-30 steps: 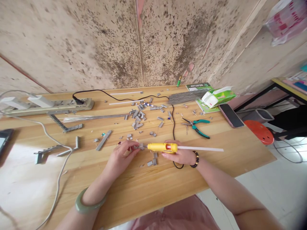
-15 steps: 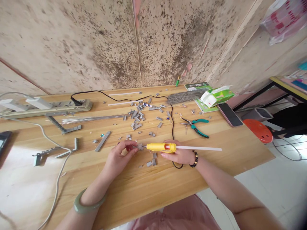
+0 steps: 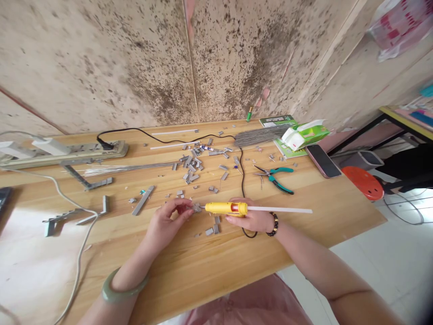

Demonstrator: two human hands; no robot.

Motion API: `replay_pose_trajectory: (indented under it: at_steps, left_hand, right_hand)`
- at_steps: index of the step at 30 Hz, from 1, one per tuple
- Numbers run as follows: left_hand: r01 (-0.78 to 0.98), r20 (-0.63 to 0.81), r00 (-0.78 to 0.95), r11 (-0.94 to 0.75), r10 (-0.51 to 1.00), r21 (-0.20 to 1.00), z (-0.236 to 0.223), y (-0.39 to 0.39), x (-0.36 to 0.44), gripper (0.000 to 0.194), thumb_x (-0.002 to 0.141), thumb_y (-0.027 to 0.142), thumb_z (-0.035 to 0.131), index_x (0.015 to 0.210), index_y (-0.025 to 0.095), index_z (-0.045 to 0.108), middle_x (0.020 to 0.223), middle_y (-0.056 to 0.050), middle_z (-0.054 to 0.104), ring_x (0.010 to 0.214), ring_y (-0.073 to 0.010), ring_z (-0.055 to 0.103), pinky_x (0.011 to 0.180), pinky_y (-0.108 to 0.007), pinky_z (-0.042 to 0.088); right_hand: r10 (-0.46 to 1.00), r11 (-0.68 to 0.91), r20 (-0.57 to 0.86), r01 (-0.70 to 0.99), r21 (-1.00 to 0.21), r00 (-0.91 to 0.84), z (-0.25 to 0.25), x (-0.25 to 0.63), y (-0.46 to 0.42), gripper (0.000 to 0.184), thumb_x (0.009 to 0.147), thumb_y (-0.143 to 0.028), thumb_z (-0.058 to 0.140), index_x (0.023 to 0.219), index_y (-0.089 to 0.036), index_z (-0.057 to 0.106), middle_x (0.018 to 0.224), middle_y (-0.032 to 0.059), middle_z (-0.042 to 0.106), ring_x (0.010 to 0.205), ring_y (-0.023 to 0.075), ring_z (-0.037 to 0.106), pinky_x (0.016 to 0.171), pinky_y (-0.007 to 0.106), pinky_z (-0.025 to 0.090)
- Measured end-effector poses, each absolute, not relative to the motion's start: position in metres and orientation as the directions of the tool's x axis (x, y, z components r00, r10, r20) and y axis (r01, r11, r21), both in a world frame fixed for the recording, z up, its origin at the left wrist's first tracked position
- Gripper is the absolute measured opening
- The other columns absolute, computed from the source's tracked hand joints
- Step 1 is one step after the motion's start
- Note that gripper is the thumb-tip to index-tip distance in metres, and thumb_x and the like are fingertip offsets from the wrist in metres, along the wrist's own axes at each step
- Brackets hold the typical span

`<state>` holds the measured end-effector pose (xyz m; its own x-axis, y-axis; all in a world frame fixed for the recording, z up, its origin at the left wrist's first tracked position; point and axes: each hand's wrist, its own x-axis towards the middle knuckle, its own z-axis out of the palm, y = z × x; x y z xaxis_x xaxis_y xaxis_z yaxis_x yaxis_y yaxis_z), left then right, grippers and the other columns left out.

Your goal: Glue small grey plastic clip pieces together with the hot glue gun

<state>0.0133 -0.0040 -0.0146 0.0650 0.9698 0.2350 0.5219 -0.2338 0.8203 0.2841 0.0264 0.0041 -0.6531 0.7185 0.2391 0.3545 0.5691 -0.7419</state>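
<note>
My right hand (image 3: 248, 216) is wrapped round a yellow hot glue gun (image 3: 219, 207). A long white glue stick (image 3: 287, 210) sticks out of its back end, to the right. Between the thumb and fingers of my left hand (image 3: 171, 219) is a small grey piece (image 3: 196, 208), partly hidden by the fingertips. The gun's nozzle points left at this piece and appears to touch it; I cannot tell whether glue is coming out. Just below the gun, several grey pieces (image 3: 213, 229) lie on the wooden table (image 3: 203, 266).
A pile of grey pieces (image 3: 192, 167) lies further back. Pliers (image 3: 275, 177) rest at right, near a phone (image 3: 324, 161), a tissue pack (image 3: 306, 134) and a bundle of thin wires (image 3: 259, 135). A power strip (image 3: 118, 149) stands back left; a white cable (image 3: 81, 253) crosses the table's left side.
The whole view has shifted very slightly. Both hands, the glue gun and the grey piece keep almost the same position relative to each other.
</note>
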Motion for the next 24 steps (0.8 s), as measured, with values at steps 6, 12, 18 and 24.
replay_pose_trajectory:
  at_steps: [6,12,18,24]
  left_hand:
    - [0.516,0.242,0.070,-0.243,0.968,0.821,-0.0125,-0.0036,0.0151,0.022,0.079,0.036,0.066,0.094,0.020,0.065,0.079,-0.003,0.070,0.067,-0.0152,0.063,0.065,-0.028,0.053]
    - [0.507,0.237,0.077,-0.242,0.969,0.827,-0.0141,-0.0042,0.0147,0.022,0.080,0.036,0.065,0.094,0.020,0.065,0.080,-0.003,0.069,0.068,-0.0151,0.063,0.065,-0.028,0.053]
    - [0.514,0.228,0.078,-0.235,0.971,0.825,-0.0157,-0.0036,0.0137,0.021,0.080,0.035,0.066,0.095,0.020,0.064,0.081,-0.003,0.070,0.069,-0.0152,0.063,0.066,-0.028,0.053]
    - [0.538,0.249,0.080,-0.252,0.965,0.805,-0.0152,-0.0032,0.0143,0.021,0.080,0.036,0.065,0.095,0.020,0.065,0.078,-0.002,0.069,0.067,-0.0149,0.062,0.064,-0.028,0.052]
  right_hand:
    - [0.737,0.543,0.220,0.366,-0.756,-0.639,0.0037,0.2853,0.0259,0.022,0.086,-0.034,0.053,0.067,-0.022,0.051,0.068,0.0000,0.055,0.066,0.0156,0.055,0.067,0.027,0.050]
    - [0.756,0.522,0.217,0.369,-0.769,-0.618,0.0023,0.2849,0.0250,0.022,0.086,-0.034,0.054,0.068,-0.022,0.051,0.071,0.0002,0.057,0.067,0.0145,0.057,0.067,0.025,0.050]
    - [0.750,0.508,0.198,0.358,-0.784,-0.631,0.0059,0.2842,0.0244,0.025,0.086,-0.035,0.053,0.066,-0.021,0.049,0.070,0.0003,0.054,0.068,0.0148,0.055,0.068,0.025,0.050]
    - [0.700,0.585,0.258,0.326,-0.743,-0.666,0.0011,0.2844,0.0246,0.024,0.087,-0.036,0.053,0.068,-0.021,0.052,0.072,0.0007,0.056,0.072,0.0151,0.055,0.075,0.026,0.050]
